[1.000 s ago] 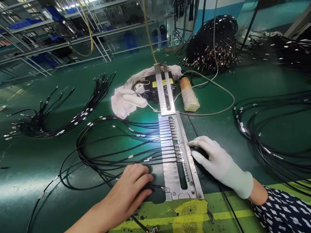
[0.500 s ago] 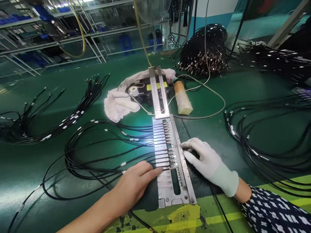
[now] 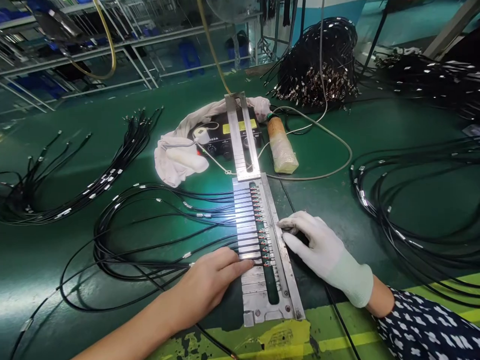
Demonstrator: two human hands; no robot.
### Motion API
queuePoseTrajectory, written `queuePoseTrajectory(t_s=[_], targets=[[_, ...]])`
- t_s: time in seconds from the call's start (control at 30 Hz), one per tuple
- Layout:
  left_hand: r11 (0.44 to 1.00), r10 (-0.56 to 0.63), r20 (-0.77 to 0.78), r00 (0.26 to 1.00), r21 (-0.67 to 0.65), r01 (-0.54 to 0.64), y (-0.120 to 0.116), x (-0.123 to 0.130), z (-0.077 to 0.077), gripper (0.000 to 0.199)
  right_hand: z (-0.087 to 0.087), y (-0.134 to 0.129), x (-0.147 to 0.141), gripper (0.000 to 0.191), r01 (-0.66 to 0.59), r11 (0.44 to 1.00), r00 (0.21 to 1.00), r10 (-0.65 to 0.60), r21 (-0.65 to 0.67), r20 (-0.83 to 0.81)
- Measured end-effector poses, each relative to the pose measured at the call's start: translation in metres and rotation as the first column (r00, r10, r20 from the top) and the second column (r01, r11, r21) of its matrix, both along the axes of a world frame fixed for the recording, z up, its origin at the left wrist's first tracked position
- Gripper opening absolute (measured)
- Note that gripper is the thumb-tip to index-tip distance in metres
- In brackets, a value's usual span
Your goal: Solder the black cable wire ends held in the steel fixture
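Observation:
A slotted metal fixture (image 3: pixel 253 285) lies on the bench. Several black cables (image 3: pixel 210 193) run into its grooves from the left, their stripped ends with coloured wires and small connectors (image 3: pixel 266 249) lined up over the long slot. My bare left hand (image 3: pixel 212 277) is closed at the lowest filled groove, its fingertips on a black cable there; the fingers' undersides are hidden. On the other side, my white-gloved right hand (image 3: pixel 318 245) grips the fixture's right rail with bent index finger and thumb. The lower grooves hold no cables.
Behind the fixture, a black control box (image 3: pixel 221 132) stands partly under a pale cloth (image 3: pixel 170 157). A tape-wrapped handle (image 3: pixel 281 145) lies beside it. Cable bundles lie at left (image 3: pixel 108 175) and right (image 3: pixel 378 210), with a large heap (image 3: pixel 318 60) at the back.
The view has shifted slightly. Both hands keep nearly the same places on the fixture, and the cables in the grooves look unchanged.

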State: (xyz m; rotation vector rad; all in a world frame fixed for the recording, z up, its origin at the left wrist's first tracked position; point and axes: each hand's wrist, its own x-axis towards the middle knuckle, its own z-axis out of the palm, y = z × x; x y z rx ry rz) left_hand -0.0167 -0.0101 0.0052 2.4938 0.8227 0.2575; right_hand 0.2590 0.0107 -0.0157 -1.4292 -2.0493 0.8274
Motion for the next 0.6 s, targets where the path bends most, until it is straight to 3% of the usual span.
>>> queuePoseTrajectory(t_s=[0.27,0.43,0.6], targets=[[0.987,0.067,0.063,0.996,0.14,-0.075,-0.016,0.007,-0.014,0.029,0.0,0.001,0.0,0.017,0.006,1.0,1.0,-0.007,-0.028,-0.012],[0.904,0.269,-0.031,0.963,0.353,-0.241,-0.043,0.001,-0.026,0.046,0.002,0.002,0.0,0.017,0.005,0.999,1.0,-0.005,-0.038,0.001],[0.944,0.225,-0.073,0.972,0.262,-0.199,-0.045,0.002,-0.028,0.052,0.003,0.001,0.0,0.017,0.01,1.0,1.0,-0.011,0.01,0.024]])
